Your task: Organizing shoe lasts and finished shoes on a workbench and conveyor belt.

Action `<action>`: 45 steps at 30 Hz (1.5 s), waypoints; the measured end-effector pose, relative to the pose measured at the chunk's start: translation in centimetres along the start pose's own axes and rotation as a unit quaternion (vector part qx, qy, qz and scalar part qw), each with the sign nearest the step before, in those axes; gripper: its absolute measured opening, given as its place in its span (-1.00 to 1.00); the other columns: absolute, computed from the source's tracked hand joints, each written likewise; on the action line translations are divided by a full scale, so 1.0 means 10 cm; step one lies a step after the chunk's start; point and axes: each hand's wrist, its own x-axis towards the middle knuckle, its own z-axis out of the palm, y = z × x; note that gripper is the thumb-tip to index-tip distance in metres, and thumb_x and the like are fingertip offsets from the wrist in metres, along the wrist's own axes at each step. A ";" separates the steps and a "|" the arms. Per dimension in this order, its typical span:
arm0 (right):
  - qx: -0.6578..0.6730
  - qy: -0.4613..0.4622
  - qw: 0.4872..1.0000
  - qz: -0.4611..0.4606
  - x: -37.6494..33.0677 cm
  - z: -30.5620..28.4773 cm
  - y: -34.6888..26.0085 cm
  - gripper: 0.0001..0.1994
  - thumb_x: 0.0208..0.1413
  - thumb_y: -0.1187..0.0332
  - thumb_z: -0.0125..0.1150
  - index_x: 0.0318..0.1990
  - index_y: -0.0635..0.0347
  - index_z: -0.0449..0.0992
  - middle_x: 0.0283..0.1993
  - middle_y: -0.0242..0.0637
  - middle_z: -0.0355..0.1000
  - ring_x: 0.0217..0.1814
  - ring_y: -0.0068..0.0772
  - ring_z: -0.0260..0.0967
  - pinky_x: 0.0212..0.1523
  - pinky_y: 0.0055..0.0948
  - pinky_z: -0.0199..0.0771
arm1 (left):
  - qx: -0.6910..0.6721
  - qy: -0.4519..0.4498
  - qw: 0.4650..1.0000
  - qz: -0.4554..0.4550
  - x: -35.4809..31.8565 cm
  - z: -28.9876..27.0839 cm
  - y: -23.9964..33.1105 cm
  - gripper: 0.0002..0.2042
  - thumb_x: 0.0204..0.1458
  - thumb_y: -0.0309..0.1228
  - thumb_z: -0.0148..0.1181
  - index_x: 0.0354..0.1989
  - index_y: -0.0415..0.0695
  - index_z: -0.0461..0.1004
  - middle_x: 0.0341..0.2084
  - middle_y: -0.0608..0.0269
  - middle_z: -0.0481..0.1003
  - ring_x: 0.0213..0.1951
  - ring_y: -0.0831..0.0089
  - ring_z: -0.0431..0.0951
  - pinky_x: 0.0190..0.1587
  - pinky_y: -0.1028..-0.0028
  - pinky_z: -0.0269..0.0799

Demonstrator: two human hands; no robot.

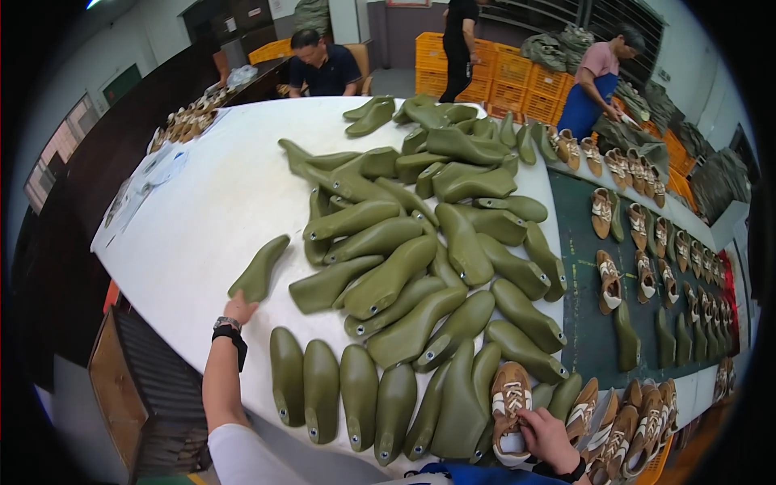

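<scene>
My left hand, with a watch at the wrist, grips the end of an olive-green shoe last at the left of the white table. At the near right, my right hand has its fingers closed on a brown sneaker with white laces and stripes. That sneaker rests against a row of green lasts lined up along the near edge. A large loose heap of lasts covers the middle of the table, to the right of my left hand.
On the right, a dark green conveyor belt carries sneakers and lasts in rows. More brown sneakers stand by my right hand. Beyond the belt works a person in a blue apron; another sits at the far edge. Orange crates are stacked behind.
</scene>
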 end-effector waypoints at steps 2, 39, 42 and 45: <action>-0.015 -0.026 0.999 0.019 0.02 -0.06 -0.05 -0.67 -0.10 0.46 0.16 -0.10 0.05 0.40 -0.37 -0.16 0.31 -0.37 -0.02 0.36 -0.37 -0.24 0.42 | 0.000 0.135 0.990 -0.047 0.38 -0.10 0.12 -0.31 -0.16 -0.27 0.26 0.15 -0.27 0.14 0.07 -0.08 0.27 0.12 -0.01 0.23 0.14 0.29 0.22; -0.007 0.073 0.995 -0.064 -0.18 0.44 0.34 -0.66 0.00 0.41 -0.01 0.00 0.01 0.34 -0.30 -0.15 0.33 -0.37 -0.01 0.38 -0.37 -0.15 0.41 | -0.705 -0.105 0.701 0.018 -3.30 0.11 2.17 -0.50 0.10 -0.25 -0.01 0.20 -0.14 0.11 0.17 0.08 0.14 0.16 0.25 0.19 0.14 0.32 0.18; -0.030 0.061 0.994 -0.084 -0.19 0.41 0.33 -0.66 -0.05 0.45 0.00 -0.03 0.07 0.34 -0.32 -0.13 0.32 -0.38 -0.01 0.37 -0.38 -0.16 0.41 | -0.486 -0.034 0.863 0.137 -3.42 0.18 2.32 -0.52 0.09 -0.26 0.01 0.14 -0.25 0.19 0.14 -0.02 0.16 0.13 0.12 0.19 0.18 0.37 0.07; -0.028 0.057 0.995 -0.079 -0.19 0.38 0.27 -0.66 -0.05 0.46 -0.01 -0.04 0.07 0.34 -0.32 -0.13 0.32 -0.38 0.00 0.37 -0.39 -0.16 0.40 | -0.279 0.115 0.919 0.255 -3.25 0.57 2.26 -0.48 0.06 -0.22 0.07 0.14 -0.25 0.19 0.13 -0.13 0.17 0.15 0.00 0.15 0.20 0.28 0.05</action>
